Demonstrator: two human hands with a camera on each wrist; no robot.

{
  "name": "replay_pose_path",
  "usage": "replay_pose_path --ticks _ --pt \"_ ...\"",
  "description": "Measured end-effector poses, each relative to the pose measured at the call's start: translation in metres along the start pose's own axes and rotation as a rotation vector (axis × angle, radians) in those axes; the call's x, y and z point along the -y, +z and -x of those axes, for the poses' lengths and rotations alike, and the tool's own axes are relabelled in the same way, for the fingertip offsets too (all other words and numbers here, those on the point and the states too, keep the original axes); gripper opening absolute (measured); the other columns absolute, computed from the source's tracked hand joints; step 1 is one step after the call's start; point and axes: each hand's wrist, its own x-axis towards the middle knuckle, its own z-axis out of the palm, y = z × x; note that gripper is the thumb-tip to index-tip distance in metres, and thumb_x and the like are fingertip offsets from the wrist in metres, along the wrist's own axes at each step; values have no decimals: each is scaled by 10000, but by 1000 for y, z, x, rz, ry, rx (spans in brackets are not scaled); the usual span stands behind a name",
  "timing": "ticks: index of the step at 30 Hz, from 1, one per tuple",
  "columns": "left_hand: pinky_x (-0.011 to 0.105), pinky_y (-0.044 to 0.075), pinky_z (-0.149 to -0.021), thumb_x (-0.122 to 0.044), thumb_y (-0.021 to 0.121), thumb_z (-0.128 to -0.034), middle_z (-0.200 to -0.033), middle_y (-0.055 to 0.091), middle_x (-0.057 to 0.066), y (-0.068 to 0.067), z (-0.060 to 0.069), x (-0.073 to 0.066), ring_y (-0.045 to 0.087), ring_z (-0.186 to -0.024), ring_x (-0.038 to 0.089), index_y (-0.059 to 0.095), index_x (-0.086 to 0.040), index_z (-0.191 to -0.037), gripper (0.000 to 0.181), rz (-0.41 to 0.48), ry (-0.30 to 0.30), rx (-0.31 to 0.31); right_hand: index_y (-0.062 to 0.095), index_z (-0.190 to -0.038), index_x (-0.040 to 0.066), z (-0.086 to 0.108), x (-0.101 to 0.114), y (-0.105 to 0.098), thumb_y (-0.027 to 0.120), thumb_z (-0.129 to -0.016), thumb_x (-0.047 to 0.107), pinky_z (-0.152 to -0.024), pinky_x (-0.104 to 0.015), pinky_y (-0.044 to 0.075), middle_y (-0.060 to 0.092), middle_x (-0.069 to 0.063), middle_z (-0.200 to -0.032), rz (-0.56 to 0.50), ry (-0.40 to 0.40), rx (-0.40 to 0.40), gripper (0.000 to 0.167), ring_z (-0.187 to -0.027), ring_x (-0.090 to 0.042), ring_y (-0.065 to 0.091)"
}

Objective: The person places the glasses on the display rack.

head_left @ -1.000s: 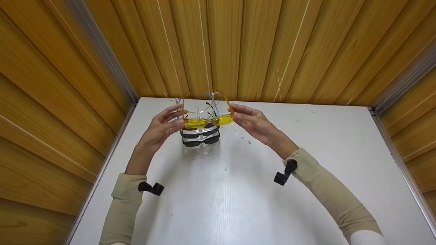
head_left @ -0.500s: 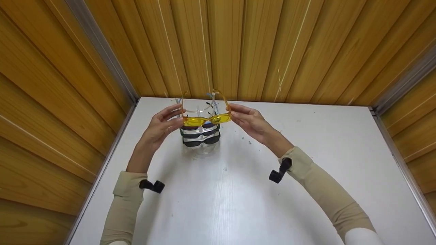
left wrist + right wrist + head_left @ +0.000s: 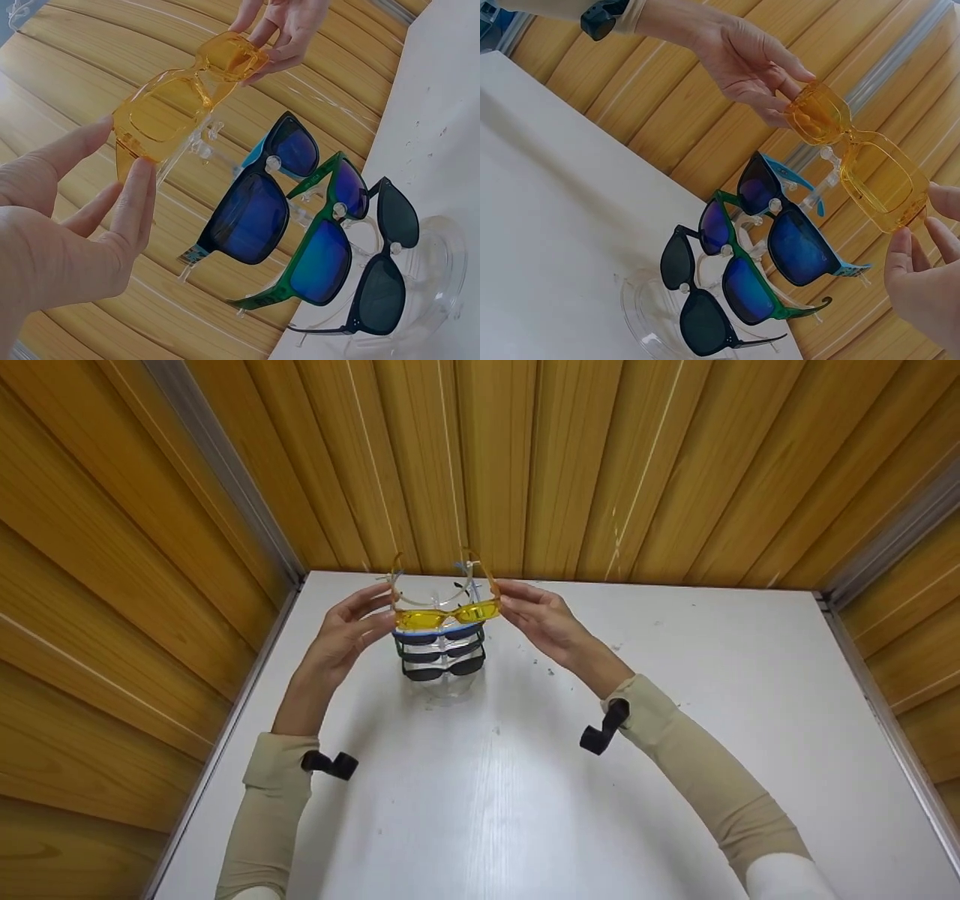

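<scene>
A pair of yellow see-through sunglasses [image 3: 420, 619] is held level between both hands, temples pointing toward the back wall. My left hand [image 3: 341, 634] pinches one hinge end of the frame between thumb and fingers; my right hand [image 3: 547, 619] pinches the opposite end. Behind and just below the frame stands a clear display stand, its round base [image 3: 454, 289] on the table. It carries blue-framed sunglasses [image 3: 251, 217], green-framed sunglasses [image 3: 321, 262] and black sunglasses [image 3: 381, 295], one under another. The yellow bridge is close to the stand's top peg [image 3: 828, 154]; whether they touch I cannot tell.
The white table [image 3: 510, 810] reaches back to a wood-look panel wall [image 3: 495, 472], with similar panels left and right. Small dark specks [image 3: 550, 671] lie right of the stand. A black wrist camera [image 3: 330, 765] sits on each sleeve.
Both hands have carried the yellow sunglasses left and slightly toward the back wall. The blue-framed pair below them now shows more. The stand has stayed in place.
</scene>
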Motion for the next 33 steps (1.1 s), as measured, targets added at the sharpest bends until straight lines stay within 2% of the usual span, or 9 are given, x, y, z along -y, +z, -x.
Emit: replay_pose_path --ticks 3,9,12,16,20,27,33 --pt "254 571 -1004 -67 752 -920 -1369 570 46 -2 0 -2 599 -1247 202 559 -123 -1443 560 1 8 -5 539 -1438 -10 -3 1 3 605 -997 -5 -1135 -262 478 567 -115 -1436 2 -1 -7 445 -1262 -172 588" --pt "244 566 -1008 -86 762 -915 -1378 560 41 -4 -2 -4 604 -1233 188 543 -113 -1465 593 3 16 -12 506 -1459 -27 -9 4 8 587 -1004 -12 -1163 -274 451 602 -71 -1353 15 -20 -7 462 -1234 -161 591" --pt "240 565 -1007 -86 762 -916 -1384 557 40 -4 -4 -4 604 -1233 187 548 -114 -1462 587 11 15 -24 495 -1466 -35 -12 4 9 577 -1008 -18 -1175 -285 439 588 -88 -1365 23 -35 -10 466 -1227 -160 588" --pt "235 564 -1007 -88 768 -911 -1392 553 40 -5 -7 -3 597 -1242 192 563 -116 -1450 577 10 21 -51 479 -1472 -50 -17 2 10 559 -1012 -32 -1198 -303 418 490 -181 -1500 35 -56 -6 468 -1358 -254 524" --pt "233 561 -1013 -85 770 -908 -1383 553 41 -5 -9 -2 599 -1235 191 571 -105 -1443 571 4 28 -67 458 -1485 -52 -21 -2 10 547 -1019 -31 -1225 -318 385 416 -205 -1575 41 -63 5 476 -1472 -312 418" --pt "242 562 -1015 -64 764 -909 -1368 569 43 -3 -14 3 619 -1214 186 604 -101 -1403 520 29 22 -83 469 -1477 -54 -27 -7 6 550 -1019 -23 -1248 -335 353 388 -219 -1599 26 -89 1 466 -1488 -319 401" --pt "252 562 -1020 -49 750 -916 -1373 572 37 -2 -14 8 614 -1224 185 603 -105 -1409 517 30 -4 -83 475 -1469 -58 -28 -13 2 550 -1019 -27 -1240 -323 364 445 -194 -1559 18 -70 -9 458 -1490 -312 400"
